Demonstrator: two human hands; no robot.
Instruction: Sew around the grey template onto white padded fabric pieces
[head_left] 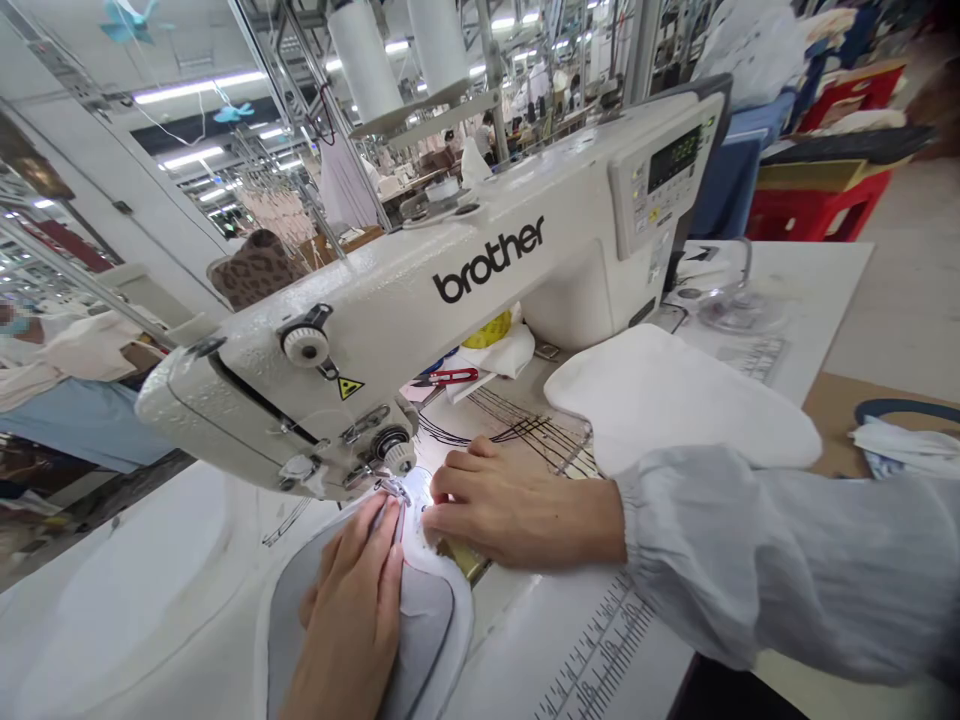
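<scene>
A white padded fabric piece with a grey layer on top lies under the needle end of a white sewing machine. My left hand rests on the grey layer, fingers stretched out, with their tips close to the presser foot. On the other side of the foot, my right hand has its fingers curled, thumb and forefinger closed at the piece's right edge. The exact grip there is partly hidden by the fingers. The needle itself is hard to make out.
Another white shaped piece lies on the table right of the machine. Red-handled thread snips sit behind the needle area beside a yellow item. A printed ruler scale runs along the front. Red stools stand at the back right.
</scene>
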